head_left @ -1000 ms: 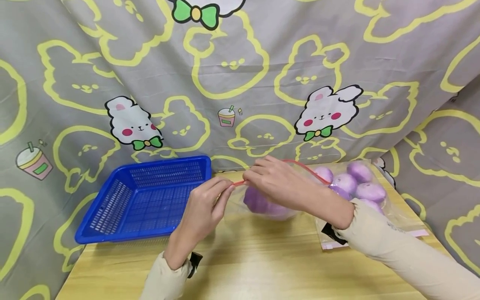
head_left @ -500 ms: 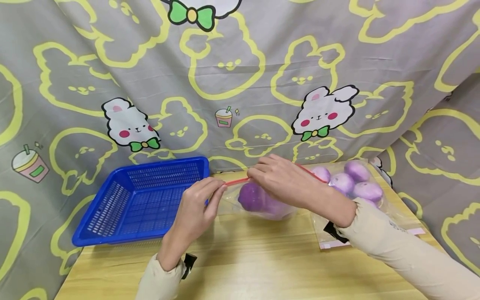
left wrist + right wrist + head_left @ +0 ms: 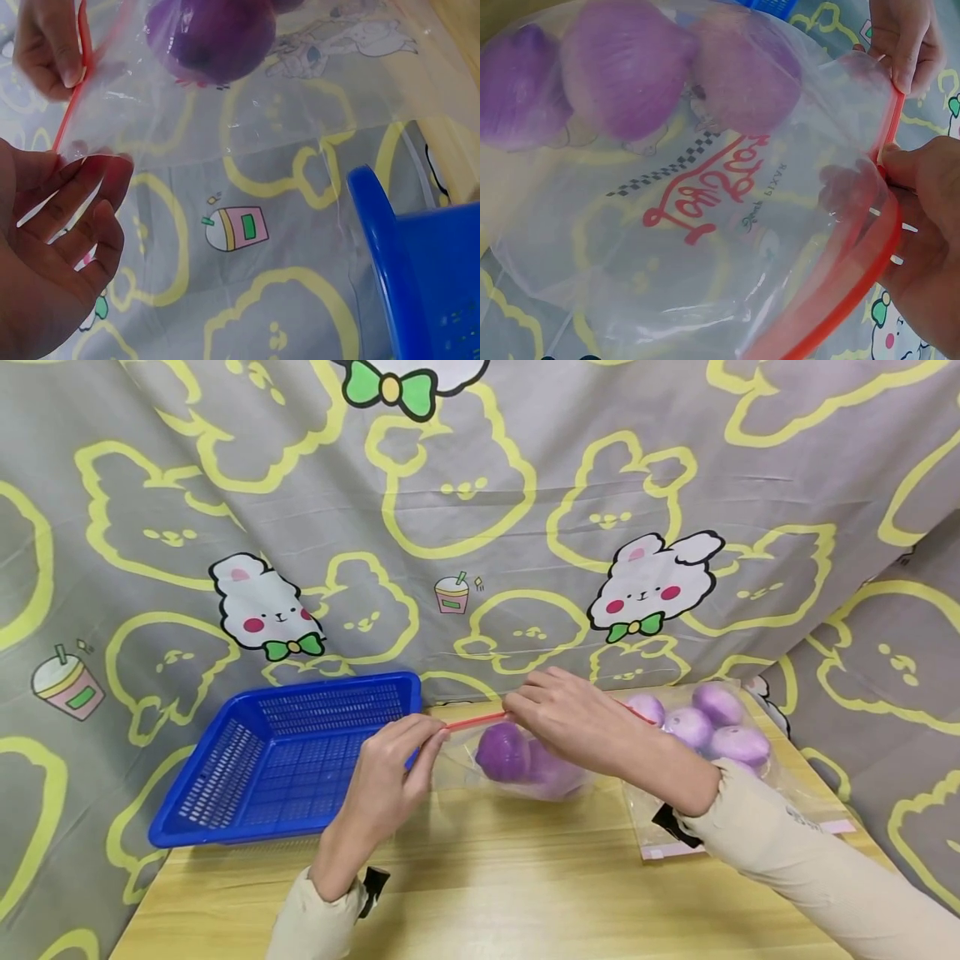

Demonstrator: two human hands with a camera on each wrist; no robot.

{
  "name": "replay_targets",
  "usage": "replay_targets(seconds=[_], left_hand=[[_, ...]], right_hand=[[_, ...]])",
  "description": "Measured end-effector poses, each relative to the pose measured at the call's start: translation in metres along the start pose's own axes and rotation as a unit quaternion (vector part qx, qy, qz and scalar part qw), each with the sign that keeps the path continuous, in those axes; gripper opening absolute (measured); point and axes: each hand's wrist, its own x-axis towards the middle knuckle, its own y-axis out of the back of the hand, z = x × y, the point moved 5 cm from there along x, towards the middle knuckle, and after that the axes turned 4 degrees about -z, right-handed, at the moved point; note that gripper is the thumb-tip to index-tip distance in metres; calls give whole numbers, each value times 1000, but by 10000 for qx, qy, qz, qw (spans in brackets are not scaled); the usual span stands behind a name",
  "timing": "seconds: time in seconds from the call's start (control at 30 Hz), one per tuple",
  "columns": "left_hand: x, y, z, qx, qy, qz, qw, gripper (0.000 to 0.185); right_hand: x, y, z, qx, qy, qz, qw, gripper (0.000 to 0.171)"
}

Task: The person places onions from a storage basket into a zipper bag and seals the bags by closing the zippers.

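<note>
A clear zip bag [image 3: 525, 768] with purple onions [image 3: 504, 752] inside hangs just above the wooden table [image 3: 495, 877]. Its top edge is a red zip strip [image 3: 476, 721]. My left hand [image 3: 438, 737] pinches the strip's left end. My right hand [image 3: 514, 715] pinches the strip further right, fingers curled over it. In the right wrist view the bag [image 3: 705, 195] bulges wide, the onions [image 3: 622, 82] lie at its bottom, and the right hand [image 3: 889, 161] grips the red strip [image 3: 855, 285]. The left wrist view shows the left hand [image 3: 86, 161] holding the bag's corner.
A blue slotted basket [image 3: 225, 777] stands on the table to the left, beside my left hand. A second clear bag of purple onions [image 3: 712, 731] lies at the right, behind my right forearm. Patterned grey cloth [image 3: 480, 527] hangs behind and around the table.
The two hands have drawn apart along the red strip: the left slightly left, the right to the right. More of the strip shows between them, and the onions have shifted a little left.
</note>
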Motion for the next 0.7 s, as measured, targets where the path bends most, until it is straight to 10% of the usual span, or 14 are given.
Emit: replay_targets(seconds=[0.7], left_hand=[[0, 5, -12, -106, 77, -7, 9999, 9]], right_hand=[[-17, -6, 19, -34, -484, -203, 9986, 9]])
